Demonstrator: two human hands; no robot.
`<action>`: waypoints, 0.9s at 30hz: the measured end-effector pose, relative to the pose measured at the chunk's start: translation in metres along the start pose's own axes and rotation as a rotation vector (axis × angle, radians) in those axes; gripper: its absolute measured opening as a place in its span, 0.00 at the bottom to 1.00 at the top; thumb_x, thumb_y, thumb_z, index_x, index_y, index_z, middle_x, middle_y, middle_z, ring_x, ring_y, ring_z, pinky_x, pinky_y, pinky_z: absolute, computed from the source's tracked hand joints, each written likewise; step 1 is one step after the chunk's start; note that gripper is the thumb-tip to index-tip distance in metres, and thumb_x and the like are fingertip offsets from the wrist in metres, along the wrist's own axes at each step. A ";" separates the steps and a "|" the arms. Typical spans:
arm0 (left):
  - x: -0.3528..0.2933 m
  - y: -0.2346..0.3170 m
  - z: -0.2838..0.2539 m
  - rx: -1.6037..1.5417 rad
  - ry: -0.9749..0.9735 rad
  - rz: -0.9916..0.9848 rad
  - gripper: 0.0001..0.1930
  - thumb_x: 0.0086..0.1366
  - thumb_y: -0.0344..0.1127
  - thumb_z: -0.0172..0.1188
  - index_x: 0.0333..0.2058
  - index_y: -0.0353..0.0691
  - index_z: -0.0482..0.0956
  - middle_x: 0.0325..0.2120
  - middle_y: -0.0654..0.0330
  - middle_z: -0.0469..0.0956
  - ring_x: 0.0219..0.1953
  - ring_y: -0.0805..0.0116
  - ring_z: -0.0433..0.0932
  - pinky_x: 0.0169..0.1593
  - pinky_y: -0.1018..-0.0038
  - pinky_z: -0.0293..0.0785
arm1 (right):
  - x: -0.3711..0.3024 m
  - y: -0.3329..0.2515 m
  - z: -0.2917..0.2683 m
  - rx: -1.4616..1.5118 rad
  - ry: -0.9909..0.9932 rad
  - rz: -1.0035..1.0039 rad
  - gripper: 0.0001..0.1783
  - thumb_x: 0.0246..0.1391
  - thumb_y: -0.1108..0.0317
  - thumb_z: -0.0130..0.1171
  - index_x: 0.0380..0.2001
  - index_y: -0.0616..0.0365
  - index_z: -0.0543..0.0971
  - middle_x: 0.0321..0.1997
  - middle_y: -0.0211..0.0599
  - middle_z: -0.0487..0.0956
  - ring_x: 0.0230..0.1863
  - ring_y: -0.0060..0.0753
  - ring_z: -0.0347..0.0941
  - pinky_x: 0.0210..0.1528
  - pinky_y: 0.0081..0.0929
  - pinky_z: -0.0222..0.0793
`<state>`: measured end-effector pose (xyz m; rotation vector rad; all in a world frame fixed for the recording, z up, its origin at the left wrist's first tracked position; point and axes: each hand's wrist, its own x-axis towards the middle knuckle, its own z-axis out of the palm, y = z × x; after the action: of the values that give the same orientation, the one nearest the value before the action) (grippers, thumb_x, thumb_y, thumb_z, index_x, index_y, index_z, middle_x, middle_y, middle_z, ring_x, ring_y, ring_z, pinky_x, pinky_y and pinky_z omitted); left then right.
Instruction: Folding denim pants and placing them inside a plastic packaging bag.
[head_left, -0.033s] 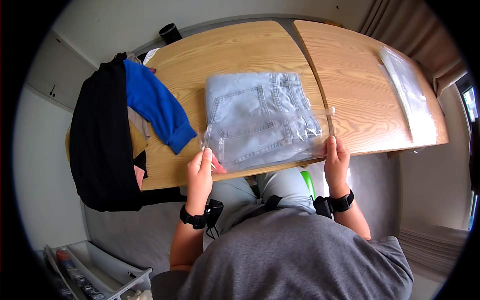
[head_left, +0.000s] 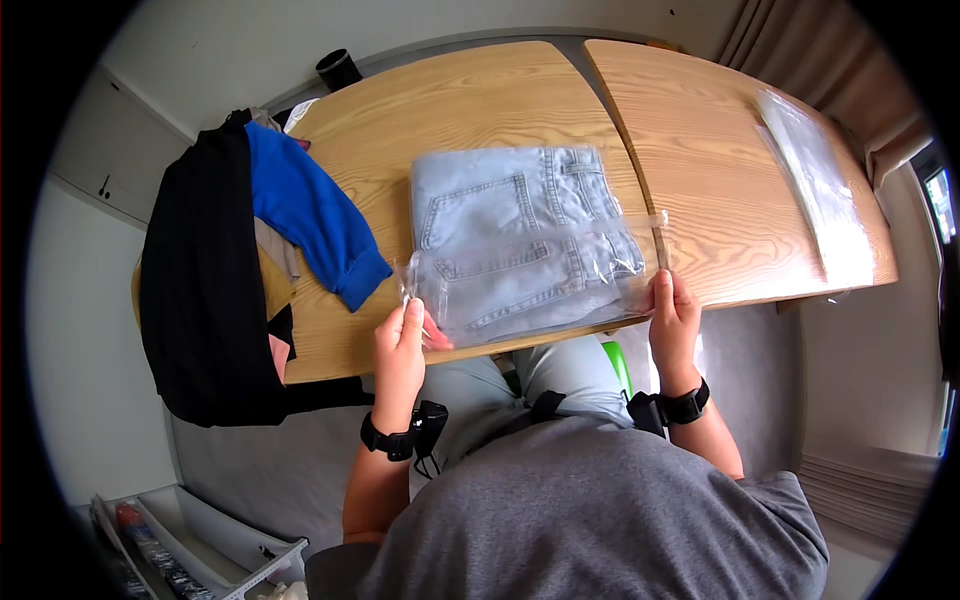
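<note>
Folded light-blue jeans [head_left: 480,190] lie on the wooden table in front of me, pocket side up. A clear plastic bag [head_left: 540,318] covers their near part, and its loose edge reaches across to the right. My left hand [head_left: 402,350] pinches the bag's near left corner between thumb and fingers; some fingers reach beneath the plastic. My right hand [head_left: 674,315] grips the near right corner in the same way, thumb on top. Both hands are at the table's front edge. How far the bag encloses the jeans is hard to make out.
Black [head_left: 200,280] and blue [head_left: 310,205] garments are heaped on the left, the black one hanging over the edge. A stack of clear plastic bags [head_left: 815,190] lies at the far right. A grey bin [head_left: 215,530] stands low left; a gap [head_left: 625,140] divides the tabletops.
</note>
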<state>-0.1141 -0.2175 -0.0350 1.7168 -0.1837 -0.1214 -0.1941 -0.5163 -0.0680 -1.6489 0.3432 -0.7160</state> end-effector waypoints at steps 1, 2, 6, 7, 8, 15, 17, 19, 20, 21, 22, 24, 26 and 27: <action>-0.001 0.001 0.000 -0.010 0.004 -0.030 0.21 0.71 0.43 0.44 0.23 0.34 0.71 0.17 0.60 0.73 0.21 0.70 0.77 0.29 0.76 0.72 | 0.000 0.000 0.002 0.003 0.009 0.004 0.20 0.64 0.63 0.46 0.19 0.60 0.72 0.16 0.25 0.69 0.19 0.16 0.63 0.23 0.18 0.58; -0.001 0.001 0.000 -0.021 0.006 -0.059 0.21 0.71 0.44 0.44 0.24 0.34 0.71 0.17 0.60 0.74 0.20 0.70 0.76 0.28 0.76 0.72 | 0.002 0.001 0.003 0.017 0.008 0.015 0.20 0.64 0.62 0.46 0.19 0.59 0.71 0.16 0.24 0.68 0.19 0.15 0.61 0.22 0.17 0.56; -0.002 0.007 -0.003 0.014 -0.003 -0.091 0.21 0.70 0.43 0.46 0.23 0.33 0.72 0.17 0.60 0.75 0.22 0.72 0.76 0.29 0.77 0.71 | 0.004 0.004 0.006 -0.044 0.004 0.084 0.20 0.65 0.61 0.46 0.19 0.58 0.70 0.16 0.23 0.67 0.18 0.14 0.59 0.20 0.16 0.53; -0.001 0.008 -0.006 0.114 0.006 -0.060 0.21 0.70 0.43 0.46 0.22 0.34 0.72 0.18 0.60 0.75 0.23 0.73 0.76 0.30 0.77 0.70 | 0.005 0.005 0.005 -0.035 0.006 0.086 0.20 0.65 0.61 0.46 0.19 0.58 0.70 0.16 0.23 0.67 0.18 0.14 0.59 0.20 0.16 0.53; -0.003 0.009 -0.009 0.212 0.016 -0.031 0.21 0.70 0.43 0.47 0.22 0.34 0.73 0.18 0.61 0.75 0.24 0.74 0.75 0.31 0.77 0.70 | 0.005 0.006 0.006 -0.003 0.015 0.116 0.21 0.64 0.61 0.46 0.18 0.59 0.70 0.15 0.23 0.67 0.18 0.14 0.59 0.20 0.16 0.54; -0.006 -0.004 -0.013 0.123 -0.009 0.124 0.21 0.70 0.44 0.45 0.23 0.34 0.73 0.19 0.64 0.73 0.24 0.76 0.70 0.31 0.78 0.65 | 0.004 0.000 0.003 0.059 0.014 0.142 0.22 0.65 0.61 0.45 0.17 0.57 0.69 0.14 0.21 0.65 0.17 0.12 0.57 0.20 0.15 0.52; -0.004 -0.005 -0.019 0.057 -0.110 0.196 0.16 0.69 0.40 0.49 0.28 0.33 0.76 0.23 0.63 0.74 0.30 0.76 0.72 0.34 0.78 0.68 | 0.006 0.003 0.001 0.046 0.010 0.131 0.21 0.65 0.60 0.44 0.17 0.56 0.68 0.14 0.21 0.64 0.17 0.12 0.56 0.20 0.15 0.51; -0.008 -0.004 -0.020 0.048 -0.179 0.169 0.12 0.66 0.37 0.53 0.32 0.33 0.77 0.24 0.62 0.75 0.32 0.75 0.73 0.38 0.77 0.69 | 0.008 0.004 0.000 0.031 0.014 0.138 0.22 0.65 0.60 0.44 0.17 0.56 0.68 0.14 0.21 0.64 0.17 0.13 0.56 0.20 0.15 0.51; -0.011 -0.004 -0.023 0.038 -0.250 0.143 0.09 0.63 0.34 0.57 0.35 0.33 0.78 0.26 0.61 0.77 0.35 0.73 0.74 0.41 0.76 0.70 | 0.007 0.004 0.000 0.016 0.021 0.145 0.22 0.65 0.60 0.44 0.17 0.56 0.68 0.14 0.21 0.64 0.17 0.13 0.56 0.20 0.15 0.51; -0.013 -0.007 -0.026 0.022 -0.254 0.128 0.08 0.60 0.30 0.60 0.36 0.32 0.79 0.28 0.59 0.78 0.38 0.71 0.75 0.44 0.75 0.70 | 0.007 0.004 0.000 0.019 0.027 0.147 0.22 0.65 0.60 0.44 0.17 0.56 0.68 0.14 0.21 0.64 0.17 0.13 0.56 0.20 0.15 0.51; -0.012 -0.009 -0.027 0.026 -0.259 0.129 0.08 0.60 0.30 0.60 0.36 0.32 0.79 0.28 0.59 0.78 0.38 0.71 0.75 0.44 0.75 0.70 | 0.007 0.004 -0.001 0.031 0.031 0.148 0.22 0.65 0.60 0.44 0.16 0.56 0.68 0.14 0.21 0.64 0.17 0.13 0.56 0.20 0.16 0.51; -0.014 -0.011 -0.024 0.049 -0.247 0.277 0.08 0.61 0.31 0.60 0.34 0.30 0.79 0.29 0.58 0.79 0.38 0.71 0.76 0.44 0.74 0.71 | 0.008 0.002 0.000 0.048 0.027 0.150 0.22 0.65 0.60 0.44 0.16 0.56 0.68 0.14 0.21 0.64 0.17 0.14 0.56 0.20 0.16 0.51; -0.015 -0.009 -0.018 0.120 -0.236 0.354 0.09 0.62 0.31 0.59 0.32 0.29 0.78 0.28 0.58 0.79 0.35 0.71 0.77 0.41 0.74 0.72 | 0.009 0.001 0.000 0.107 0.046 0.159 0.23 0.64 0.60 0.46 0.15 0.57 0.69 0.13 0.22 0.66 0.16 0.14 0.58 0.20 0.16 0.52; -0.018 -0.011 -0.015 0.062 -0.189 0.287 0.09 0.63 0.32 0.58 0.31 0.29 0.78 0.27 0.58 0.79 0.33 0.71 0.77 0.39 0.75 0.72 | 0.009 0.002 -0.002 0.106 0.046 0.159 0.23 0.64 0.60 0.46 0.15 0.57 0.69 0.13 0.22 0.66 0.16 0.14 0.58 0.20 0.16 0.52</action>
<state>-0.1283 -0.1974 -0.0444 1.7213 -0.5755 -0.0659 -0.1880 -0.5231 -0.0678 -1.4884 0.4563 -0.6428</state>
